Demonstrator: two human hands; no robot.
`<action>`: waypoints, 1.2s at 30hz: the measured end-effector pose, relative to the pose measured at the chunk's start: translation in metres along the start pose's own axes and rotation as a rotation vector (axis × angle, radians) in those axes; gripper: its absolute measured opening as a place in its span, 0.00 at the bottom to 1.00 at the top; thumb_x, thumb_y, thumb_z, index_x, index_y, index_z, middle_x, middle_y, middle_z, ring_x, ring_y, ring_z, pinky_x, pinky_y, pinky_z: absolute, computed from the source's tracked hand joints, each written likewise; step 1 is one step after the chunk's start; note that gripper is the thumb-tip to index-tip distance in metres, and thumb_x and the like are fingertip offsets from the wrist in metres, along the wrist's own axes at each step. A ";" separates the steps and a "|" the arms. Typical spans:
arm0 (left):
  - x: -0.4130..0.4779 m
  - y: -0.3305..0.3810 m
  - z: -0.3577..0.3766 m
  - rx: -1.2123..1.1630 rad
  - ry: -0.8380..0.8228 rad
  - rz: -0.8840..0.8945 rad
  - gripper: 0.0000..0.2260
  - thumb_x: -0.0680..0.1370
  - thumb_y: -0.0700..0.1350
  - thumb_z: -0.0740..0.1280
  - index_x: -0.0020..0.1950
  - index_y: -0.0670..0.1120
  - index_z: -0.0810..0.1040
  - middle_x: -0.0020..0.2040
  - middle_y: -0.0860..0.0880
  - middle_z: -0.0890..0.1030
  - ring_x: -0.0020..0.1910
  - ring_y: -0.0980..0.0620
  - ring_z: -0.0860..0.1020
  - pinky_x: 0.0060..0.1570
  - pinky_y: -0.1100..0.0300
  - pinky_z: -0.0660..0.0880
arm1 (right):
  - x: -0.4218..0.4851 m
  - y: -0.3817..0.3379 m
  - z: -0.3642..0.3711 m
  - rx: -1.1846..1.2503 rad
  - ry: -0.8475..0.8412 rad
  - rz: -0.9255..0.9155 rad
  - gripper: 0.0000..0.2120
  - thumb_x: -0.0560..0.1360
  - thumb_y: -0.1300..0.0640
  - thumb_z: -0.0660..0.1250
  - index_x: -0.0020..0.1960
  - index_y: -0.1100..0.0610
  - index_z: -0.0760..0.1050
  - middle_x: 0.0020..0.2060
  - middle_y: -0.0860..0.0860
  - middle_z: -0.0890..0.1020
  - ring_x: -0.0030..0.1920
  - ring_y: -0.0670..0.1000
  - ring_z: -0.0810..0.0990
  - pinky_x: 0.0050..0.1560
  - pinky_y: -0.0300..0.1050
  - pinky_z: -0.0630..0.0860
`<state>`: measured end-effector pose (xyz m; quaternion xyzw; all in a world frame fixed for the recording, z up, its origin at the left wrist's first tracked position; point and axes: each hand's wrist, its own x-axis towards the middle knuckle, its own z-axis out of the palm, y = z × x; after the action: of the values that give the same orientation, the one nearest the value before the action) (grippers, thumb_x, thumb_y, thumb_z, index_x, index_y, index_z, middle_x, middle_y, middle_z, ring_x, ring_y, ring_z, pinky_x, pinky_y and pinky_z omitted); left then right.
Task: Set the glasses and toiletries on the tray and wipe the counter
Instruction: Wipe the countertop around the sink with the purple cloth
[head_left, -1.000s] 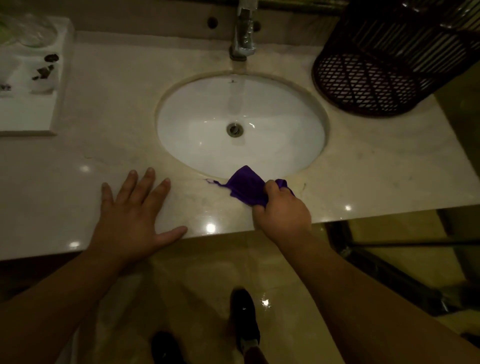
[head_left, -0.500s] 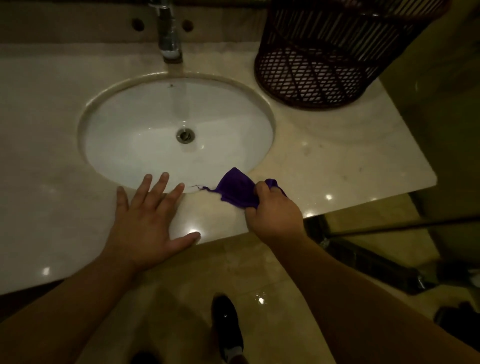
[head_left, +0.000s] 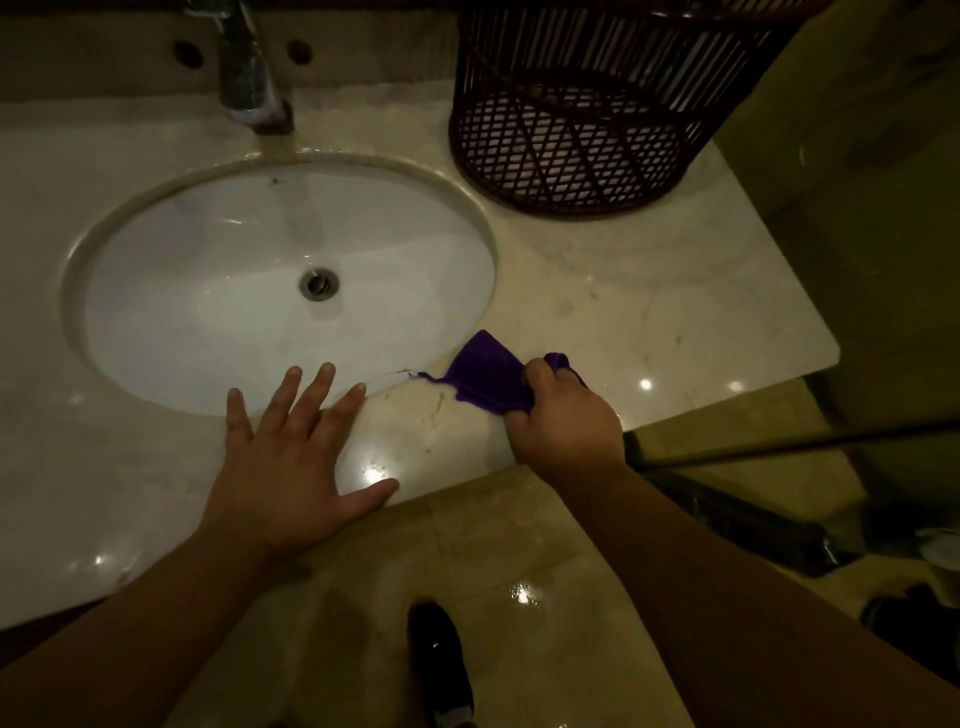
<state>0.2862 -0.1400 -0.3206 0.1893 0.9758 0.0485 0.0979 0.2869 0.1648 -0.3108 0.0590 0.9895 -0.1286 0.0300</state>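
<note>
A purple cloth (head_left: 485, 376) is clamped in the right hand (head_left: 566, 426), whose fingers are curled tightly around the bunched fabric. The cloth is pressed onto the counter (head_left: 623, 312) at the front rim of the sink (head_left: 208, 312), just to the right of the basin's lower edge; 1 corner of it is stretched out to the left, with loose threads trailing toward the basin. The left hand (head_left: 291, 467) is laid flat on the counter with its 5 fingers spread apart and nothing gripped; the fingertips reach over the front edge of the sink, and the thumb lies along the counter's front edge. A short bare strip of counter, marked with faint dark streaks, is left between the 2 hands.

The sink is seen to be white and oval, with a metal drain (head_left: 318, 283) near its middle. A tap (head_left: 249, 78) is mounted behind it at the back of the counter, with 2 dark holes beside it in the back ledge. A dark wicker basket (head_left: 571, 130) is placed on the counter to the right of the tap, well apart from the cloth. Below the counter, a glossy tiled floor (head_left: 545, 545) and 1 dark shoe (head_left: 441, 660) are visible. Neither glasses, toiletries nor a tray can be made out.
</note>
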 end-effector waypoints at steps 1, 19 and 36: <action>0.000 0.001 -0.001 0.003 -0.005 -0.004 0.47 0.70 0.81 0.51 0.82 0.56 0.52 0.83 0.48 0.48 0.81 0.44 0.44 0.71 0.26 0.44 | 0.001 0.005 -0.002 0.002 0.005 0.007 0.17 0.75 0.46 0.62 0.61 0.52 0.71 0.41 0.48 0.70 0.34 0.51 0.70 0.33 0.43 0.65; 0.000 0.002 -0.002 0.017 -0.009 -0.018 0.47 0.70 0.81 0.51 0.82 0.56 0.55 0.83 0.49 0.52 0.81 0.45 0.50 0.71 0.27 0.46 | 0.018 0.045 -0.026 0.004 -0.003 0.127 0.13 0.75 0.49 0.63 0.58 0.52 0.70 0.43 0.52 0.77 0.38 0.55 0.78 0.39 0.51 0.80; -0.049 -0.041 -0.011 0.018 -0.009 -0.027 0.46 0.71 0.80 0.51 0.82 0.55 0.55 0.83 0.47 0.52 0.81 0.43 0.48 0.72 0.28 0.47 | -0.030 -0.065 0.001 0.082 -0.088 0.075 0.12 0.77 0.49 0.63 0.59 0.51 0.69 0.42 0.49 0.75 0.39 0.52 0.77 0.35 0.46 0.74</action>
<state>0.3138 -0.1974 -0.3071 0.1770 0.9783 0.0373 0.1012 0.3082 0.0988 -0.2931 0.0913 0.9782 -0.1705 0.0760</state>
